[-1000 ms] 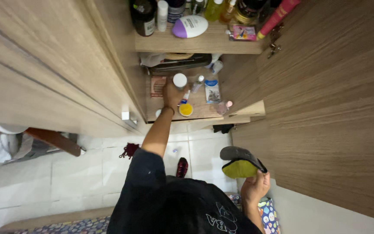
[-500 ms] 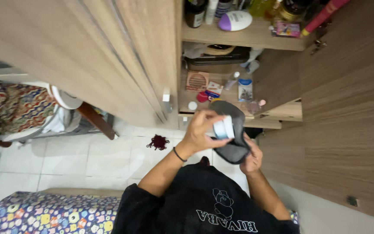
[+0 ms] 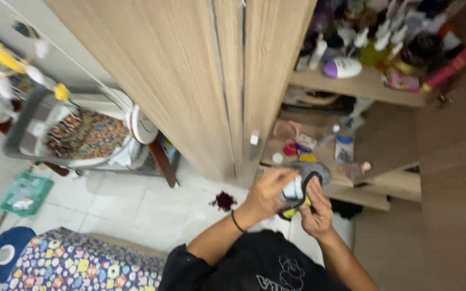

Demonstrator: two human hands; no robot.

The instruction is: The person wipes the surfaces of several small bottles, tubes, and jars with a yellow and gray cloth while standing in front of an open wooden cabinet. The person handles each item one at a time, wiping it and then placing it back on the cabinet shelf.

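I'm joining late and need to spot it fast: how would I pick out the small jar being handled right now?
Start at the open wooden cupboard and drop to the two hands in front of its lower shelf. The small jar sits between the left hand and the right hand, against a grey cloth with a yellow underside. It is white and pale blue, unlike the red and yellow lids on the shelf behind.

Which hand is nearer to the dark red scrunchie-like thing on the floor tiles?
Left. The left hand, gripping a small white jar, is just right of and above the dark red thing; the right hand, holding the grey cloth, sits farther right.
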